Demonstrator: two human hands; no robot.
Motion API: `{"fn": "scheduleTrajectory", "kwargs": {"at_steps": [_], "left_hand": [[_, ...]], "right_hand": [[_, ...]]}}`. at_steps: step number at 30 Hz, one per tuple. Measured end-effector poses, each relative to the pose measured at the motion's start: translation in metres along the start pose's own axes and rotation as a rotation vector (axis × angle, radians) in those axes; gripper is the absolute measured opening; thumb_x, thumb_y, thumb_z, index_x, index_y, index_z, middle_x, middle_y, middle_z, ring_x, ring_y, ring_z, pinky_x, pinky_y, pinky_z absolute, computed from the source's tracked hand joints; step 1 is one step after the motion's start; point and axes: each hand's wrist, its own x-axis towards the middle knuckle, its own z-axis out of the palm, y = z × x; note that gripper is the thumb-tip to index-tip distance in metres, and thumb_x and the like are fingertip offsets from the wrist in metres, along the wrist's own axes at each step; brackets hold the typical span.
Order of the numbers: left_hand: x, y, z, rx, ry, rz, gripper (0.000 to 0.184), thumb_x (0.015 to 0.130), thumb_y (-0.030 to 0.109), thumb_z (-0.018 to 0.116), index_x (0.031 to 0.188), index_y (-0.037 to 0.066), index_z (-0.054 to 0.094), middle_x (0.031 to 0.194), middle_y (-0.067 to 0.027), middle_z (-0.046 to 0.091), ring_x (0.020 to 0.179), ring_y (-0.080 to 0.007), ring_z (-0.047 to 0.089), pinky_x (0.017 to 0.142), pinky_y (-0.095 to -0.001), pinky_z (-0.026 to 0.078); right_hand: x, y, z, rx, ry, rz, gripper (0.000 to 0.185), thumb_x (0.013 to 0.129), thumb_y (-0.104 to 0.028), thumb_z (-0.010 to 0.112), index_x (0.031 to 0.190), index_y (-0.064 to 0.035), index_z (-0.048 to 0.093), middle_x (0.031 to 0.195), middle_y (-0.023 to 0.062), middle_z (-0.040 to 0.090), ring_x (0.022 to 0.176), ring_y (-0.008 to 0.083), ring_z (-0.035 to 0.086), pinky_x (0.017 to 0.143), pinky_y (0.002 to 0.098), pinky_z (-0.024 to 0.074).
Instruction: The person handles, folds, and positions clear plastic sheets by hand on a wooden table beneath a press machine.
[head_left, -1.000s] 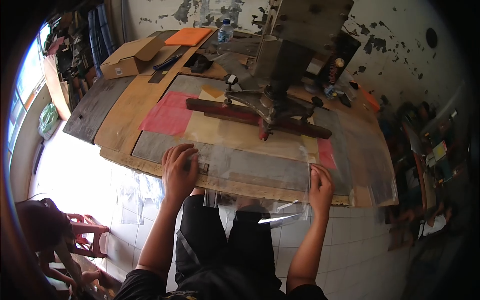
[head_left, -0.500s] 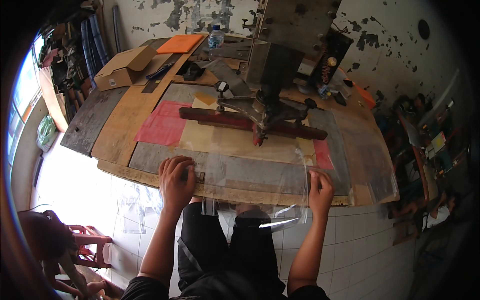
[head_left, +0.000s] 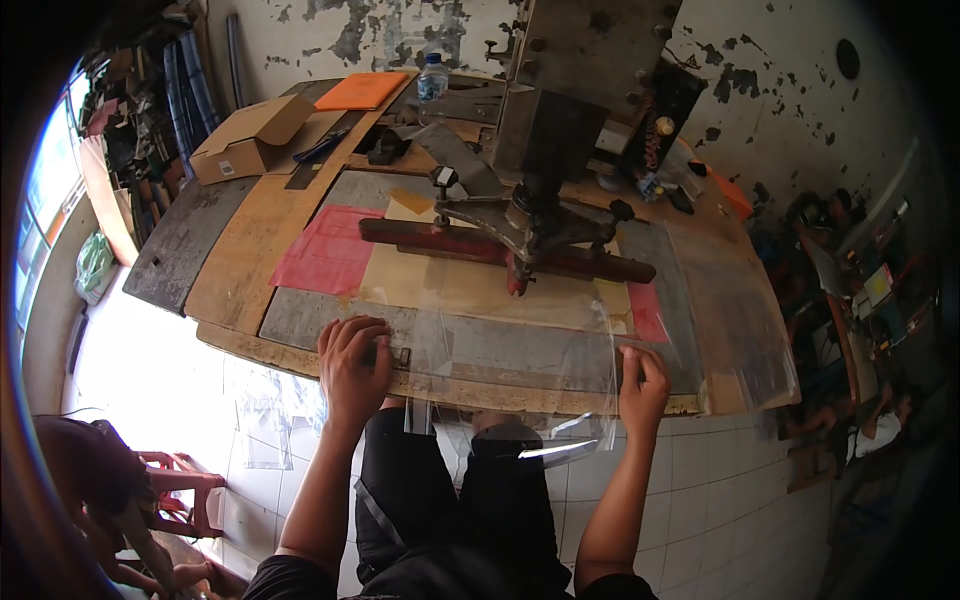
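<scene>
A clear plastic sheet point(head_left: 510, 352) spans the front edge of the worktable and hangs over my lap, its front edge catching the light. My right hand point(head_left: 643, 384) is closed at the sheet's right edge, thumb against the fingers. On the table's front edge rests my left hand point(head_left: 352, 368), fingers lying over the grey surface and thumb apart, near a small metal piece point(head_left: 403, 356). Beyond the sheet, a press with a red bar point(head_left: 450, 240) stands over yellowish sheeting point(head_left: 400, 282) and pink sheeting point(head_left: 325, 250).
An open cardboard box point(head_left: 240, 145), an orange folder point(head_left: 362, 90) and a water bottle point(head_left: 432, 80) are at the back. More clear plastic point(head_left: 735, 340) lies on the right side. Another person point(head_left: 95, 480) is low at left beside a red stool point(head_left: 185, 490); others are at far right.
The view has shifted very slightly. My right hand is a touch lower, still at the sheet's edge; my left hand has stayed in place.
</scene>
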Motion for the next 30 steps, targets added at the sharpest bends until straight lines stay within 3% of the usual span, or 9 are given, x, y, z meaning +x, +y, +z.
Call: {"fn": "scheduleTrajectory", "kwargs": {"at_steps": [30], "left_hand": [[-0.0001,-0.0011,0.0005,0.002,0.001,-0.004,0.011,0.092,0.012,0.067,0.097,0.007,0.075,0.109,-0.0072,0.075,0.112,-0.0278,0.067,0.114,-0.0494,0.04]], "right_hand": [[-0.0008,-0.0013,0.0001,-0.002,0.02,0.01,0.021,0.103,-0.02,0.068,0.101,-0.0006,0.076,0.101,0.0121,0.074,0.097,0.0303,0.07,0.09,0.0398,0.0523]]}}
